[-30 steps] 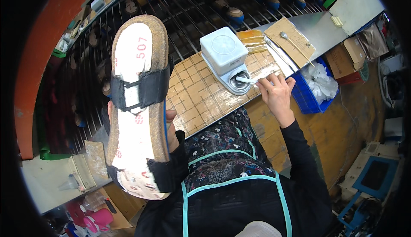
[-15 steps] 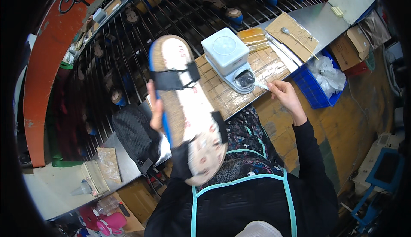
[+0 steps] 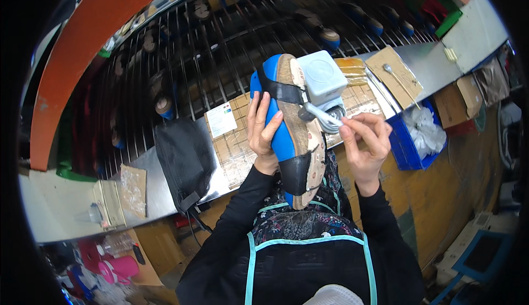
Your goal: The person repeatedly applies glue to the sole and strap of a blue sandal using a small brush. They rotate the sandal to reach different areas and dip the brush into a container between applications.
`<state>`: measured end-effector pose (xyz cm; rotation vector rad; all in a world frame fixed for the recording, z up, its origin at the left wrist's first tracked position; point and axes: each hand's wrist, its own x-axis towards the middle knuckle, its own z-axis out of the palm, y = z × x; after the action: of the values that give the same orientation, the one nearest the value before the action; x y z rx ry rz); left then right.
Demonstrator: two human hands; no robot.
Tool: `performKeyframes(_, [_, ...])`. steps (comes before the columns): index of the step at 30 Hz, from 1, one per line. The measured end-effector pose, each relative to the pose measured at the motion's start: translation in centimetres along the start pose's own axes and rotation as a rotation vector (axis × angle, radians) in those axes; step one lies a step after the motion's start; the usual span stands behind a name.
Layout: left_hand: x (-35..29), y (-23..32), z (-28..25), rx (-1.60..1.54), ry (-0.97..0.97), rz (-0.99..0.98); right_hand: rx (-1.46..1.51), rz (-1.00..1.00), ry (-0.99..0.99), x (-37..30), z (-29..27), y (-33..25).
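Note:
My left hand (image 3: 260, 134) is closed around a sandal (image 3: 300, 131) with black straps and a cork-coloured sole side, set on a blue shoe last (image 3: 282, 139). The sandal is tilted so its side faces up toward me. Between the fingertips of my right hand (image 3: 368, 149) is a small brush (image 3: 324, 116) with a white handle. Its dark tip meets the sandal's sole edge near the middle. Just behind stands a white dispenser pot (image 3: 321, 76), whose front opening is partly hidden by the brush.
A wire-mesh conveyor (image 3: 226, 57) carrying more sandals runs along the far side. A black mesh bag (image 3: 185, 159) lies on the bench at left, near a white card (image 3: 221, 119). Cardboard with a spoon-like tool (image 3: 399, 81) lies at right, above a blue basket (image 3: 404, 148).
The brush has moved left from the pot's opening to the sandal's edge. My left hand has brought the sandal rightward and rolled it onto its side, showing the blue last.

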<state>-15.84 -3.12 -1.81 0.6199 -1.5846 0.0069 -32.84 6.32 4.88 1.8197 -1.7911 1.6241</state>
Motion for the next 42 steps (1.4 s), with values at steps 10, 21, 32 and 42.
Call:
performKeyframes(10, [-0.9, 0.4, -3.1, 0.054, -0.083, 0.044, 0.089, 0.063, -0.009, -0.3, 3.1, -0.8])
performKeyframes(21, [-0.3, 0.7, -3.6, 0.078, -0.067, 0.087, -0.018, -0.087, 0.027, 3.7, 3.1, 0.0])
performKeyframes(32, [-0.1, 0.8, -4.1, 0.1, -0.105, 0.154, -0.046, -0.188, -0.044, 4.3, 0.9, -0.1])
performKeyframes(42, [0.5, 1.1, -4.1, 0.05, -0.125, 0.135, -0.097, -0.226, -0.095, 4.5, -0.4, -0.7])
